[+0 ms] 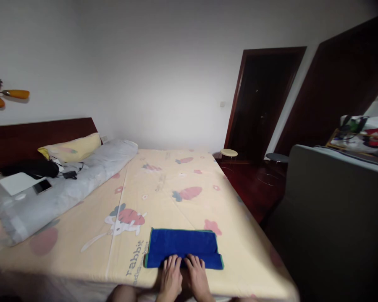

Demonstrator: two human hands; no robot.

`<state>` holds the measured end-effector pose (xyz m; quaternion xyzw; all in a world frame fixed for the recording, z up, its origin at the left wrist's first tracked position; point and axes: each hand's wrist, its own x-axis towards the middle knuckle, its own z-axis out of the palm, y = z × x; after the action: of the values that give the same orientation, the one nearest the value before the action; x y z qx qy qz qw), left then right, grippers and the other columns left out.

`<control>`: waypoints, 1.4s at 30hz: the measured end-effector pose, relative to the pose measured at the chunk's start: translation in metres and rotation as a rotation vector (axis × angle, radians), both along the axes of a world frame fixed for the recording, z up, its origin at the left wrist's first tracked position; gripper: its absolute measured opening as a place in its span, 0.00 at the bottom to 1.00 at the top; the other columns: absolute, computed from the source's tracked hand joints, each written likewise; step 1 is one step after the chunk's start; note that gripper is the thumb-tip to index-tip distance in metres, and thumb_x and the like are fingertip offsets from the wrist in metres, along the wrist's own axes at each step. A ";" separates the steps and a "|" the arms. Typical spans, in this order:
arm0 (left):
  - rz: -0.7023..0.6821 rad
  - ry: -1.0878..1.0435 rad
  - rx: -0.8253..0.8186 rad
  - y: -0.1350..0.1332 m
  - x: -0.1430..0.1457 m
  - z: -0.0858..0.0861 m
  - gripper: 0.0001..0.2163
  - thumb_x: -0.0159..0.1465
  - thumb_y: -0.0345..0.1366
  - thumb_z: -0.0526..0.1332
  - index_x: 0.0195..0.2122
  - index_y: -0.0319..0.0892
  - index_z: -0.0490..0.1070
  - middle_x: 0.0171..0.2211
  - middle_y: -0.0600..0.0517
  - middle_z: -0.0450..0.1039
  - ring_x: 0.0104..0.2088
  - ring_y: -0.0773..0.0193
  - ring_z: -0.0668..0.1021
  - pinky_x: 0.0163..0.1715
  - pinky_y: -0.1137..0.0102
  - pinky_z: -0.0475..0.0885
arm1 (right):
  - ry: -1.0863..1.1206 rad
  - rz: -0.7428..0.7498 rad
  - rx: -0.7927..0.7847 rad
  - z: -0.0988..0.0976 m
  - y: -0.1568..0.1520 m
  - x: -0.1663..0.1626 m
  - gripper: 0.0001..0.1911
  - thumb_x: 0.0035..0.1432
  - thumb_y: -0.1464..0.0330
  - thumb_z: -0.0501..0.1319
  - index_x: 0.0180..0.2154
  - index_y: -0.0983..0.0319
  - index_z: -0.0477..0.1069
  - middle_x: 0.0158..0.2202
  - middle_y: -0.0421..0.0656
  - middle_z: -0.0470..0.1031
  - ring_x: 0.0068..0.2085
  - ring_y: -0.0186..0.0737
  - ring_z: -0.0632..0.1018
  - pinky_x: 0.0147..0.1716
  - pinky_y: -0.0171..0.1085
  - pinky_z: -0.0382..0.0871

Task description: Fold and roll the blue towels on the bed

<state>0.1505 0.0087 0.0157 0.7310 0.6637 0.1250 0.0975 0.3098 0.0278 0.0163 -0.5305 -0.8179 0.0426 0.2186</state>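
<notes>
A blue towel [182,241] with green edging lies on the bed near its front edge. Its near part looks folded over as a strip, set slightly off from the layer beneath at the right side. My left hand [171,274] is at the towel's near edge, its fingers bent and closed on the fabric. Close beside it, my right hand [197,272] grips the same edge with curled fingers. The fingertips rest on the blue cloth; what the thumbs do underneath is hard to make out.
The bed sheet [164,184] is pale yellow with carrot and rabbit prints. At the left lie a rolled grey quilt [91,180], a phone [42,186], a black bag [34,168] and a pillow [72,149]. A dark grey panel [330,218] and stools [229,153] stand at the right.
</notes>
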 end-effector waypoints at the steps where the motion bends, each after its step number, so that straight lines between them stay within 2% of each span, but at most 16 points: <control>1: 0.031 0.017 0.006 -0.002 -0.010 -0.002 0.26 0.59 0.27 0.51 0.59 0.47 0.65 0.61 0.50 0.67 0.62 0.57 0.65 0.62 0.59 0.57 | -0.016 -0.026 -0.008 -0.001 0.001 0.010 0.28 0.50 0.77 0.53 0.52 0.52 0.69 0.55 0.43 0.74 0.53 0.47 0.72 0.53 0.47 0.59; 4: 0.097 0.105 0.080 -0.009 -0.063 -0.002 0.25 0.59 0.26 0.51 0.57 0.48 0.68 0.58 0.50 0.70 0.59 0.57 0.68 0.59 0.60 0.60 | -0.065 -0.105 -0.019 -0.010 0.008 0.060 0.28 0.51 0.77 0.52 0.53 0.54 0.69 0.55 0.44 0.74 0.53 0.48 0.73 0.52 0.47 0.60; 6: 0.074 0.168 0.132 -0.015 -0.098 0.000 0.26 0.58 0.24 0.51 0.56 0.50 0.69 0.57 0.52 0.72 0.57 0.58 0.70 0.58 0.60 0.61 | -0.094 -0.135 -0.015 -0.017 0.012 0.093 0.27 0.54 0.75 0.51 0.54 0.53 0.68 0.56 0.43 0.73 0.53 0.48 0.73 0.51 0.48 0.61; 8: 0.033 0.207 0.149 -0.018 -0.119 0.003 0.27 0.58 0.23 0.51 0.55 0.52 0.69 0.56 0.54 0.72 0.57 0.59 0.70 0.59 0.60 0.60 | -0.123 -0.151 0.002 -0.023 0.015 0.113 0.26 0.56 0.74 0.51 0.54 0.52 0.68 0.57 0.42 0.72 0.54 0.48 0.73 0.50 0.49 0.61; 10: 0.020 0.216 0.136 -0.016 -0.125 0.007 0.27 0.57 0.22 0.51 0.55 0.53 0.68 0.56 0.54 0.72 0.58 0.59 0.69 0.60 0.59 0.58 | -0.144 -0.168 0.023 -0.024 0.018 0.117 0.25 0.56 0.75 0.51 0.53 0.53 0.69 0.56 0.42 0.73 0.54 0.48 0.73 0.50 0.49 0.60; 14: 0.060 0.207 0.088 -0.007 -0.116 0.018 0.26 0.57 0.22 0.51 0.53 0.52 0.70 0.56 0.53 0.71 0.58 0.59 0.68 0.60 0.60 0.58 | -0.132 -0.183 0.072 -0.016 0.020 0.104 0.23 0.55 0.75 0.51 0.50 0.54 0.70 0.54 0.42 0.75 0.53 0.47 0.73 0.50 0.49 0.58; 17: 0.050 0.164 0.066 -0.003 -0.116 0.030 0.23 0.57 0.21 0.50 0.48 0.51 0.72 0.52 0.53 0.73 0.55 0.61 0.70 0.56 0.63 0.61 | -0.104 -0.178 0.100 -0.002 0.020 0.101 0.19 0.56 0.72 0.53 0.49 0.53 0.70 0.53 0.43 0.75 0.52 0.47 0.72 0.50 0.48 0.57; 21: 0.023 0.022 0.082 -0.003 -0.126 0.045 0.18 0.58 0.23 0.50 0.42 0.49 0.72 0.42 0.54 0.76 0.47 0.64 0.74 0.51 0.68 0.64 | -0.095 -0.162 0.029 0.021 0.018 0.109 0.14 0.56 0.73 0.52 0.41 0.56 0.71 0.41 0.42 0.78 0.45 0.45 0.73 0.49 0.46 0.56; 24: 0.111 -0.052 0.036 0.002 -0.132 0.046 0.18 0.58 0.24 0.50 0.44 0.48 0.70 0.43 0.54 0.76 0.47 0.66 0.76 0.50 0.72 0.66 | -0.074 -0.156 -0.058 0.033 0.021 0.113 0.11 0.57 0.71 0.52 0.37 0.58 0.72 0.36 0.43 0.77 0.42 0.44 0.73 0.47 0.44 0.58; 27: 0.217 0.023 -0.021 0.010 -0.135 0.040 0.20 0.59 0.24 0.50 0.48 0.48 0.69 0.48 0.54 0.76 0.50 0.67 0.75 0.51 0.73 0.65 | -0.081 -0.212 -0.080 0.034 0.028 0.114 0.14 0.58 0.72 0.52 0.43 0.59 0.72 0.39 0.44 0.77 0.44 0.46 0.73 0.47 0.44 0.59; 31: 0.355 0.130 0.033 0.014 -0.125 0.030 0.19 0.62 0.26 0.49 0.50 0.46 0.71 0.52 0.48 0.74 0.55 0.57 0.71 0.54 0.62 0.64 | -0.143 -0.396 -0.010 0.023 0.033 0.104 0.21 0.57 0.75 0.49 0.50 0.62 0.70 0.49 0.50 0.75 0.48 0.50 0.73 0.48 0.47 0.59; 33: 0.373 0.156 0.126 0.012 -0.106 0.026 0.20 0.63 0.27 0.48 0.53 0.46 0.70 0.53 0.47 0.73 0.55 0.56 0.71 0.54 0.61 0.64 | -0.135 -0.361 0.031 0.019 0.031 0.088 0.23 0.56 0.77 0.49 0.50 0.61 0.70 0.53 0.49 0.73 0.51 0.49 0.72 0.50 0.47 0.59; 35: 0.284 0.131 0.189 0.009 -0.077 0.023 0.21 0.64 0.26 0.46 0.53 0.48 0.71 0.52 0.49 0.74 0.54 0.58 0.72 0.55 0.63 0.64 | -0.105 -0.220 0.032 0.016 0.024 0.063 0.25 0.54 0.78 0.49 0.51 0.58 0.70 0.54 0.46 0.73 0.54 0.47 0.71 0.53 0.46 0.57; 38: 0.068 0.049 0.126 0.007 -0.026 0.019 0.24 0.62 0.26 0.47 0.56 0.50 0.68 0.57 0.51 0.71 0.59 0.59 0.69 0.60 0.63 0.60 | -0.053 -0.009 -0.032 0.015 0.011 0.019 0.28 0.53 0.78 0.51 0.54 0.53 0.67 0.57 0.41 0.72 0.55 0.45 0.70 0.56 0.45 0.56; 40: -0.023 0.022 0.033 0.007 -0.004 0.015 0.26 0.61 0.27 0.47 0.60 0.49 0.64 0.61 0.51 0.66 0.63 0.59 0.64 0.63 0.61 0.56 | -0.032 0.035 -0.075 0.012 0.006 0.000 0.28 0.53 0.75 0.52 0.55 0.52 0.66 0.58 0.41 0.71 0.56 0.46 0.70 0.57 0.46 0.55; 42: -0.032 0.022 -0.031 0.005 -0.002 0.010 0.27 0.61 0.28 0.48 0.62 0.47 0.61 0.64 0.51 0.63 0.64 0.58 0.61 0.64 0.60 0.53 | -0.034 0.007 -0.100 0.006 0.005 0.001 0.28 0.53 0.74 0.53 0.55 0.52 0.66 0.58 0.42 0.70 0.57 0.47 0.69 0.57 0.47 0.56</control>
<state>0.1484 0.0139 0.0254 0.7412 0.6549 0.1050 0.1034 0.3108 0.0329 0.0221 -0.5387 -0.8201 0.0749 0.1777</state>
